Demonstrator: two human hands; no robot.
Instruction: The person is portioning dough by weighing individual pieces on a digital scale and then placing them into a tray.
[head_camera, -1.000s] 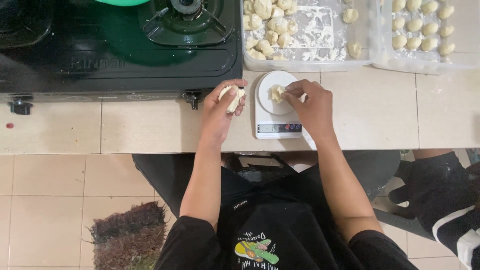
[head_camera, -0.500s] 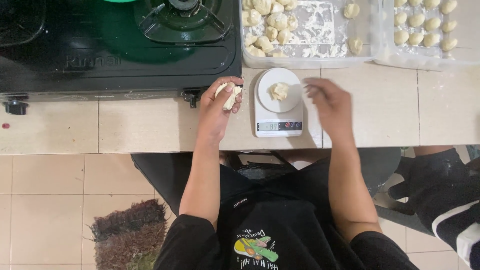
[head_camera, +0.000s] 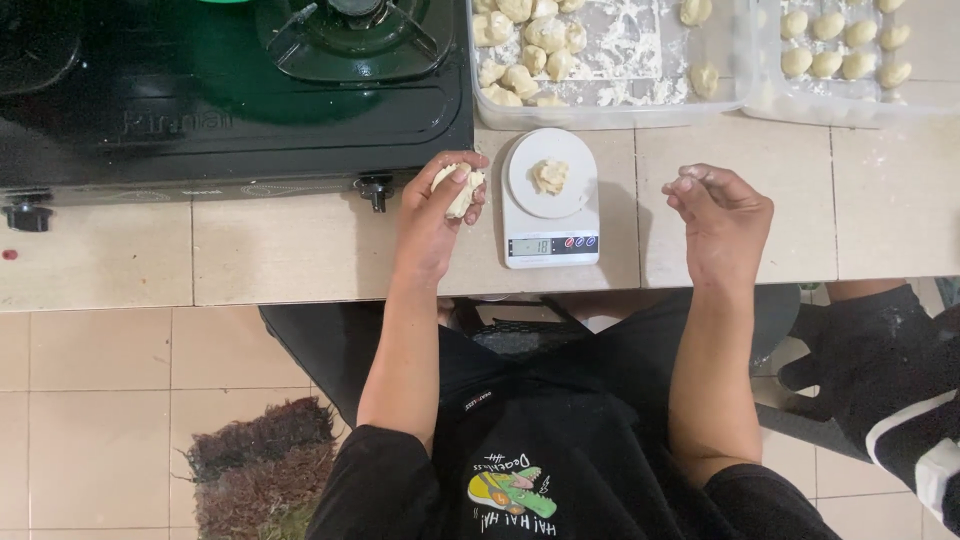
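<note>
The left hand is closed around a lump of dough, just left of the scale, whose plate carries 1 small dough piece. The right hand, loosely curled and empty, hovers over the bench farther right of the scale

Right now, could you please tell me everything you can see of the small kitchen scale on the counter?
The kitchen scale is white and looks like plastic, with a round weighing plate on top and a narrow front panel holding a lit display and small coloured buttons. It sits flat on the tiled counter, just in front of a clear tray of floured dough pieces. One small lump of dough rests on the plate. Neither hand touches it; the left hand, holding dough, is beside it.
</note>
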